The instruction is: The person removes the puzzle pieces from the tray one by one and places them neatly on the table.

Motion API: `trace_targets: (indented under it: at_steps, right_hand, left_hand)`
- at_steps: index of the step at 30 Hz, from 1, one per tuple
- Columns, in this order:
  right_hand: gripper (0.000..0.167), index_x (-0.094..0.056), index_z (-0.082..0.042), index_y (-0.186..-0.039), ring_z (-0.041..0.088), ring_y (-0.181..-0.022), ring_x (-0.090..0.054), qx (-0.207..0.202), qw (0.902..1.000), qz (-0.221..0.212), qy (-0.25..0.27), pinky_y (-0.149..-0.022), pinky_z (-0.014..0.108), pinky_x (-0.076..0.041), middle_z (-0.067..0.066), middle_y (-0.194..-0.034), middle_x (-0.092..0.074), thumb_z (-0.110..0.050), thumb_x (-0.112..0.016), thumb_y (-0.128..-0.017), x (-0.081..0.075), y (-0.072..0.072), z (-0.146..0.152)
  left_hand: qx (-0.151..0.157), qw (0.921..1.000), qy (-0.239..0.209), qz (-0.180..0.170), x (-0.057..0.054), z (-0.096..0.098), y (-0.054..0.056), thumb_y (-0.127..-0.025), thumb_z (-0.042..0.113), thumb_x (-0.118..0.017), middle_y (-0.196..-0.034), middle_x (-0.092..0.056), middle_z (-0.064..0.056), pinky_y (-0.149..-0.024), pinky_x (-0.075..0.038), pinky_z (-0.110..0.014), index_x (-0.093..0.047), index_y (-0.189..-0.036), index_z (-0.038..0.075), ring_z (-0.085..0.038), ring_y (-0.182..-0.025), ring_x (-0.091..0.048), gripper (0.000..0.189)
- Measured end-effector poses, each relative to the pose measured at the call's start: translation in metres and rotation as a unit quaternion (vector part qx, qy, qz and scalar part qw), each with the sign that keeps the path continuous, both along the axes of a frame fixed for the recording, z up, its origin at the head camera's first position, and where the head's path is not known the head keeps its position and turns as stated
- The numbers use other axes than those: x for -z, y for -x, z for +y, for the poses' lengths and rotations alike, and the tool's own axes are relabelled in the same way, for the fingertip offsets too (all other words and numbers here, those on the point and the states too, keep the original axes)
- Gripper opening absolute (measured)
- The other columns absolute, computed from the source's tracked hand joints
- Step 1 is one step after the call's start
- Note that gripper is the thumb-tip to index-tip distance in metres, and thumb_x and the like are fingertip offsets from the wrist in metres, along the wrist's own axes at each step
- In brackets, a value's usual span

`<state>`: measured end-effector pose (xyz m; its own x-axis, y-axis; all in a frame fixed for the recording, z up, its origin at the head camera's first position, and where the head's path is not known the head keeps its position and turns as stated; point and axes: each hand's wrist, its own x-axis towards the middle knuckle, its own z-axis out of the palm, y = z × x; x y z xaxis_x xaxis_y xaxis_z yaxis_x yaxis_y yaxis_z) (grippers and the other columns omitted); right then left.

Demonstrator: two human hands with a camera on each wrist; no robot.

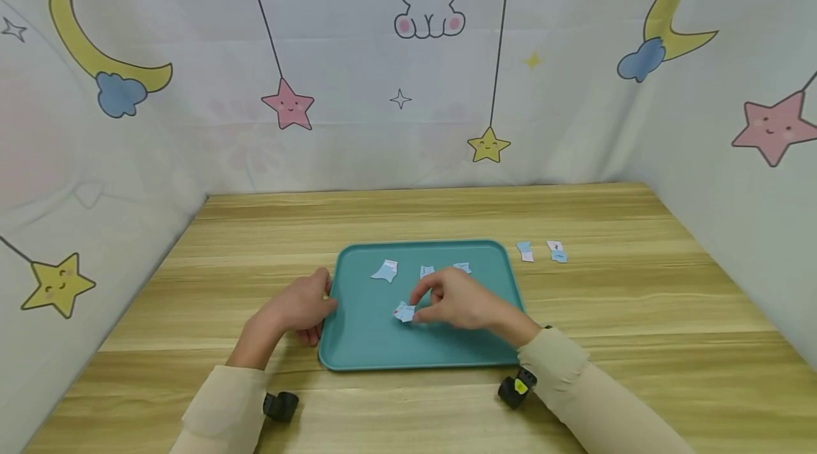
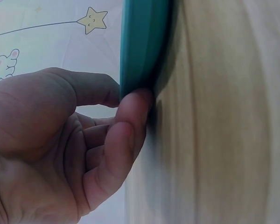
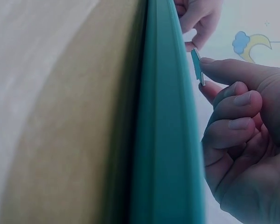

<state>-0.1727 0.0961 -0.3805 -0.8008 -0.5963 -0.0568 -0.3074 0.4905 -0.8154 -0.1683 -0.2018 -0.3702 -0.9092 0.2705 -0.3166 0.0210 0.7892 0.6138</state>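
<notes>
My left hand grips the left rim of a teal tray, its thumb and fingertips meeting at the edge in the left wrist view. Over the tray's middle, my right hand pinches a small light-blue printed puzzle piece between thumb and index finger. Seen edge-on in the right wrist view, that piece is thin and held up on its edge. Farther back in the tray lie a blue-and-white piece, another and a third, the latter two close to my right hand.
Two more printed pieces lie on the wooden table beyond the tray's right corner: one narrow piece and one wider piece. A white cloth backdrop with cartoon stars and moons hangs behind and along both sides.
</notes>
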Motion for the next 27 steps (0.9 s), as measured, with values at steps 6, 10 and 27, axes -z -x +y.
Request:
trace_targets:
  at_steps: [6, 10, 27]
  right_hand:
    - [0.017, -0.078, -0.008, -0.104, 0.009, -0.044, -0.043, 0.006, 1.0, -0.002, 0.006, -0.047, 0.022, -0.037, -0.006, -0.054, -0.049, -0.014, -0.083, -0.089, 0.0, 0.0, 0.007]
    - [0.018, -0.078, -0.009, -0.106, 0.009, -0.043, -0.043, 0.012, 0.9998, -0.013, 0.007, -0.046, 0.023, -0.04, -0.005, -0.054, -0.049, -0.015, -0.082, -0.09, -0.001, -0.001, 0.011]
    - [0.018, -0.077, -0.007, -0.106, 0.01, -0.043, -0.042, 0.039, 0.999, -0.014, 0.017, -0.046, 0.024, -0.04, -0.005, -0.055, -0.048, -0.016, -0.083, -0.091, 0.0, -0.002, 0.032]
  left_hand:
    - [-0.002, 1.0, 0.001, 0.001, 0.0, -0.001, 0.0, -0.104, 0.007, -0.05, -0.06, -0.063, -0.015, -0.044, -0.056, -0.033, -0.047, -0.104, 0.002, -0.019, -0.044, -0.062, 0.006]
    - [-0.002, 1.0, 0.001, 0.002, 0.0, -0.001, 0.0, -0.105, 0.007, -0.05, -0.06, -0.063, -0.014, -0.044, -0.056, -0.032, -0.047, -0.104, 0.002, -0.019, -0.044, -0.062, 0.006]
    - [-0.001, 1.0, 0.003, 0.005, 0.0, 0.0, 0.0, -0.104, 0.007, -0.05, -0.059, -0.062, -0.014, -0.043, -0.055, -0.032, -0.048, -0.105, 0.002, -0.019, -0.044, -0.062, 0.005]
